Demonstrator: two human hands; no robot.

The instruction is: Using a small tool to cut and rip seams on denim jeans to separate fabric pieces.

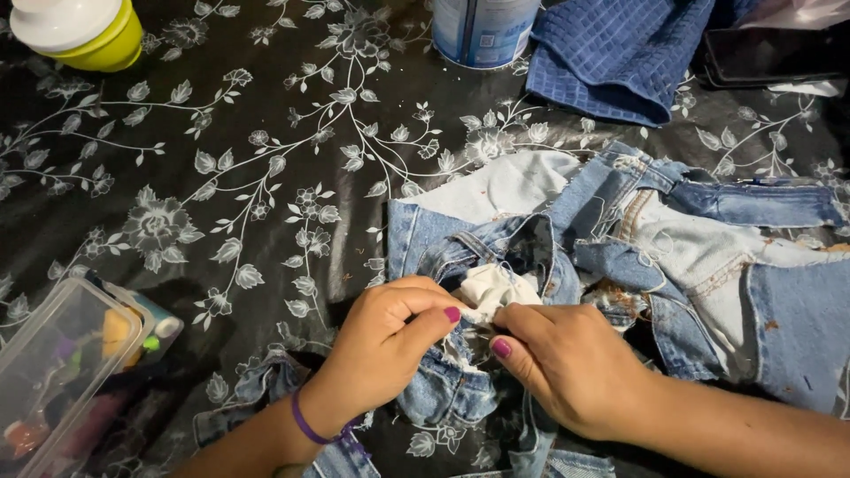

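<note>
Both hands work on a pair of worn blue jeans [691, 265] spread across a worktop [177, 133] covered in a black cloth with white flower print. Left hand [385, 350] comes in from the bottom edge, wrist bent, purple band on the wrist, thumb and forefinger pinched shut on the denim fold at the near end of the jeans; thumbnail painted magenta. Right hand [571, 363] enters from the lower right, forearm lying over the jeans, fingers curled and pinching the same fold from the other side, thumb pointing toward the left hand. The two thumbs sit close, almost touching, with a bit of white pocket lining [491, 288] bunched up just above them. Whether a needle or thread is between the fingers cannot be told. The jeans run from the hands out to the right, frayed and torn, pale inner side showing in places. Left of the jeans, well apart, a clear plastic box [62, 372] with coloured small items lies at the lower left edge. Beyond the jeans, a folded blue cloth [620, 53] lies near the top, with a white and blue can [482, 31] just left of it and a dark phone [770, 53] just right of it. Far up-left of the jeans stands a yellow-green jar with white lid [80, 31].
</note>
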